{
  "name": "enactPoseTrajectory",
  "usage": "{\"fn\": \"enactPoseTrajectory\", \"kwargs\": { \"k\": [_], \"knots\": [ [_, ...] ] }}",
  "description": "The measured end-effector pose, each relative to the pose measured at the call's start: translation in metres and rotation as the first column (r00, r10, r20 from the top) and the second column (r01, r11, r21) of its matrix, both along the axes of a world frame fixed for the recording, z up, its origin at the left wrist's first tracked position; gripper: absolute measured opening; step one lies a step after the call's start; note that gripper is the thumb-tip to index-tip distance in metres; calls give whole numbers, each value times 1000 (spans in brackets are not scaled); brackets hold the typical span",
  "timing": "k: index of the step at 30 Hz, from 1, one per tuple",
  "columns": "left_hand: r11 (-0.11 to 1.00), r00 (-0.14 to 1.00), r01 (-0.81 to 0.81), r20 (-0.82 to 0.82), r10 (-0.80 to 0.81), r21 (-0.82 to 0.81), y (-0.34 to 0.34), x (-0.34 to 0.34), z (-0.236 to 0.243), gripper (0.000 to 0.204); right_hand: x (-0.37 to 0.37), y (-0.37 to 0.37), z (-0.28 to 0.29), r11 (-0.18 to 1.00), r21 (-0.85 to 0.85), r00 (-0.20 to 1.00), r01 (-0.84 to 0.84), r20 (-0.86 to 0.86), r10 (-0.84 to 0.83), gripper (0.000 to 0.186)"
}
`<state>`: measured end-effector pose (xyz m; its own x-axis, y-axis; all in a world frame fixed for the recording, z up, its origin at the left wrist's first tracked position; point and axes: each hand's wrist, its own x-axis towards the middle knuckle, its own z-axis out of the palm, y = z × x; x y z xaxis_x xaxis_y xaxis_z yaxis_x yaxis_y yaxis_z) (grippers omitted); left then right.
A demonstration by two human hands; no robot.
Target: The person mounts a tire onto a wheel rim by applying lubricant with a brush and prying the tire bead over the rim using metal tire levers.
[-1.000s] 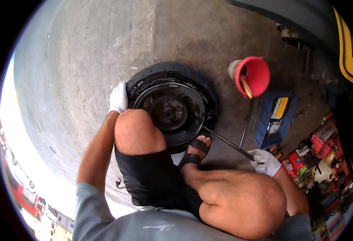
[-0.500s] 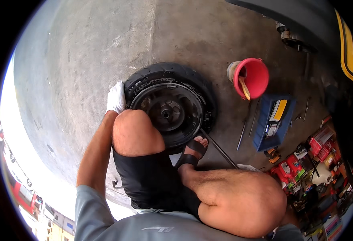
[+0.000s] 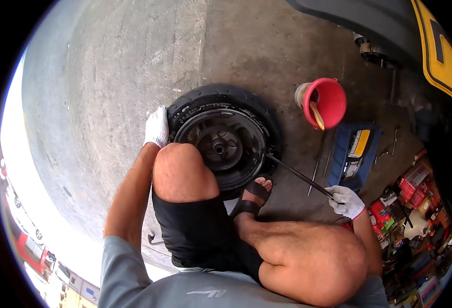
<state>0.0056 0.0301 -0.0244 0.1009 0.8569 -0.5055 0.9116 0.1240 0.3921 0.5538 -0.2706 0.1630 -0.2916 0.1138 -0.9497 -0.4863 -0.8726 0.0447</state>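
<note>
A black tire (image 3: 226,96) mounted on a black wheel (image 3: 221,164) lies flat on the floor in front of me. My gloved left hand (image 3: 156,127) grips its left edge, just above my bent left knee. My gloved right hand (image 3: 345,201) is closed round the end of a long dark metal lever (image 3: 303,177), whose far tip meets the wheel's lip at the right. My sandaled foot (image 3: 257,191) rests beside the lower right of the tire.
A red bucket (image 3: 331,100) holds a brush (image 3: 316,114) and a container. Metal bars (image 3: 316,169) lie by a blue bin (image 3: 341,174) holding packages. Right are cluttered red cases and tools (image 3: 411,185) and a black-and-yellow vehicle (image 3: 436,56). Cars (image 3: 15,197) show outside at left.
My right hand, mostly hidden behind my knee half a second ago, has moved up into view with the lever, whose tip sits higher on the rim. The view has shifted slightly.
</note>
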Motion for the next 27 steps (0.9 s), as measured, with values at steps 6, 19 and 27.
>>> {"fn": "enactPoseTrajectory", "kwargs": {
  "k": [6,19,27],
  "knots": [
    [994,996,92,-26,-91,51,-2,3,-4,47,42,43,-27,976,-78,979,-204,10,206,30],
    [987,983,162,-88,-160,13,-4,0,-10,31,56,114,-43,937,-120,945,-327,-62,322,29],
    [992,992,121,-35,-120,42,-4,-2,-4,28,-54,94,60,953,-93,925,-290,229,304,35]
  ]
}}
